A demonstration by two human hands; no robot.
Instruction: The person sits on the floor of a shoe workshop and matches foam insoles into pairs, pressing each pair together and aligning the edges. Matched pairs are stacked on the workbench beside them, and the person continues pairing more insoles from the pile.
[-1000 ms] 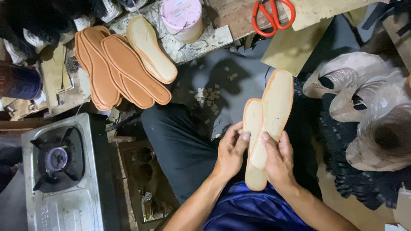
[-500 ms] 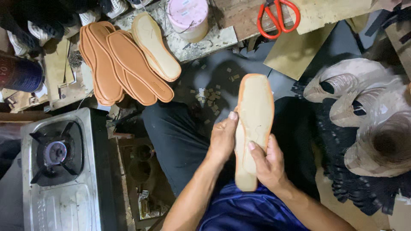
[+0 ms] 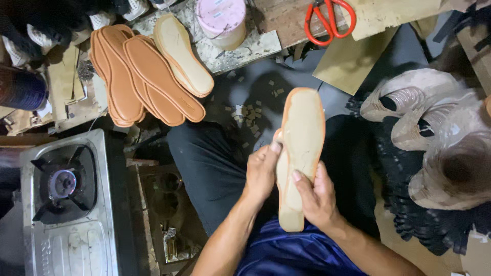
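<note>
So we've got both hands wrapped around a pale tan, orange-edged shoe insole (image 3: 299, 148), held up lengthwise over our lap with the toe end pointing away from us. There looks to be a second insole tucked right behind it, edge just peeking out on the left side. Our left hand (image 3: 261, 174) grips the left edge, fingers curled shut around it with the thumb pressed against the rim. Our right hand (image 3: 317, 197) clamps the lower right part, thumb flat on the face, fingers wrapped behind where we can't see them. Both forearms come up from the bottom, angled in toward each other.

Around us: a fanned stack of brown leather insoles (image 3: 148, 76) on the floor, red-handled scissors (image 3: 330, 18), a pink plastic tub (image 3: 222, 20), a steel gas stove (image 3: 64, 197) on the left, and pale shoe uppers (image 3: 434, 138) piled on the right.
</note>
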